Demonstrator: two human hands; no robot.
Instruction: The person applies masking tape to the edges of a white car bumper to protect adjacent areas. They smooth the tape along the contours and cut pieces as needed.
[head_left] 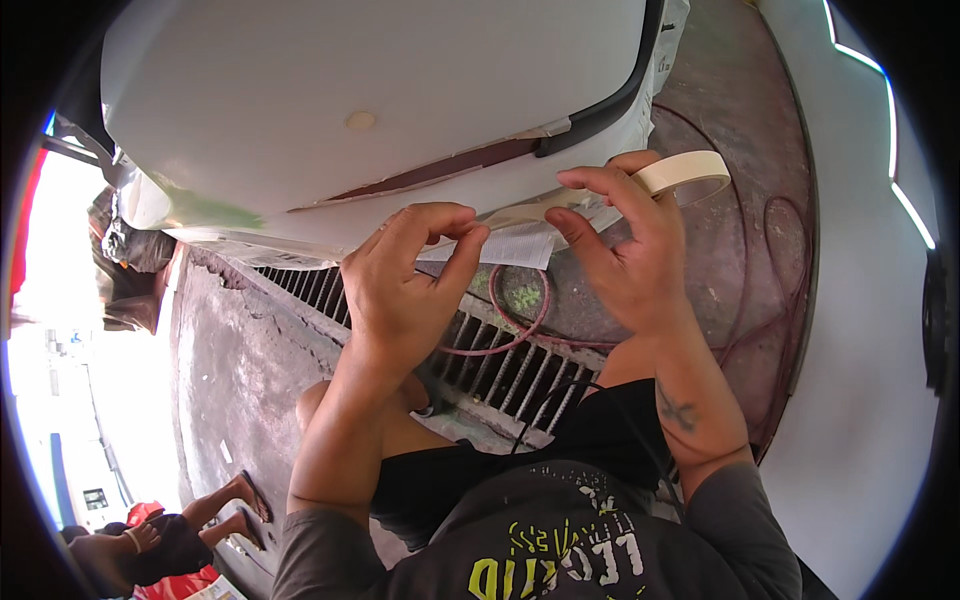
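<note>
A pale vehicle body panel [400, 90] faces me, with a dark trim strip [600, 110] at its right and a reddish-brown band [440, 168] edged by tape. My left hand [405, 275] pinches a strip of masking tape [515, 213] between thumb and fingertips, close to the panel's lower edge. The strip runs across toward my right hand [635, 240], whose thumb and forefinger are apart. Its other fingers hold the cream roll of masking tape [710, 170]. Below the strip hangs white printed masking paper [500, 245].
A metal floor grate [500, 375] crosses the concrete beneath me, and a reddish hose [545, 310] loops over it. At right stands a large pale curved surface [870, 330]. Another person's legs [230, 505] show at lower left. A dark bundle [135, 245] is at far left.
</note>
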